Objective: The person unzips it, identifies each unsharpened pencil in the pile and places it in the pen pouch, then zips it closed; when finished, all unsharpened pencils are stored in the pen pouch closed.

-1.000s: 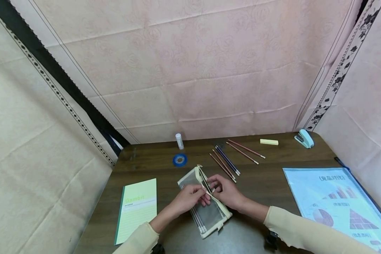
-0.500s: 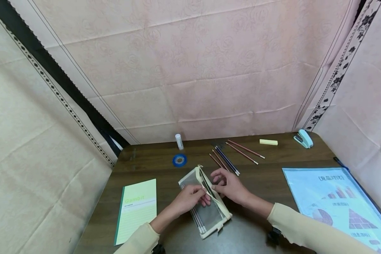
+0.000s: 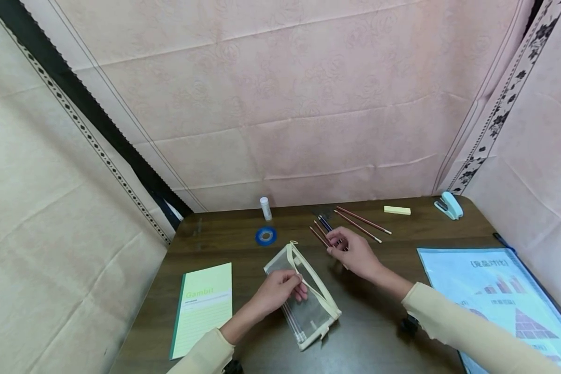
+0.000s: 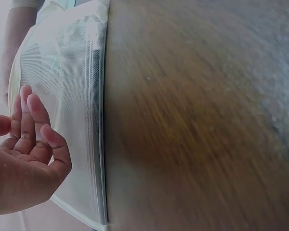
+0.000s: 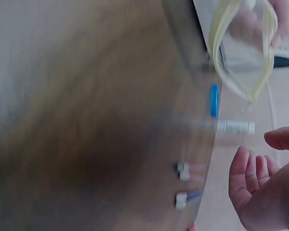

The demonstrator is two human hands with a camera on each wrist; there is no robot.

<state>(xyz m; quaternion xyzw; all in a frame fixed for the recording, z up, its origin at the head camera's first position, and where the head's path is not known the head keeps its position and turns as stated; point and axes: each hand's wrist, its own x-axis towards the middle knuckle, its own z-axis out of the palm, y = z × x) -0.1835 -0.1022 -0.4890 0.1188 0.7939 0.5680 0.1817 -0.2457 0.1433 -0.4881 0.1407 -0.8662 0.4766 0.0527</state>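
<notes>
My left hand (image 3: 280,291) pinches the cream rim of a see-through mesh pencil case (image 3: 310,314), whose mouth gapes wide. The left wrist view shows the thumb and fingers at that rim, with the mesh side (image 4: 74,72) beside them. My right hand (image 3: 352,252) hovers over the near ends of several pencils, covering part of them. Its thumb and fingers (image 5: 238,166) are apart and hold nothing in the right wrist view. Dark blue pencils (image 3: 324,224) and reddish pencils (image 3: 319,236) poke out beyond this hand. White tips show on the blue pencils (image 5: 192,196) from the right wrist.
Two reddish pencils (image 3: 364,221) lie farther right. Behind the case are a blue tape roll (image 3: 265,236) and a glue stick (image 3: 265,209). A green notebook (image 3: 203,311) lies left, a blue folder (image 3: 486,296) right. A pale yellow block (image 3: 397,210) and stapler (image 3: 449,205) sit at the back.
My right hand has left the pencil case's rim and moved up and right to the pencils. The case's mouth now stands wider. My left hand has stayed in place.
</notes>
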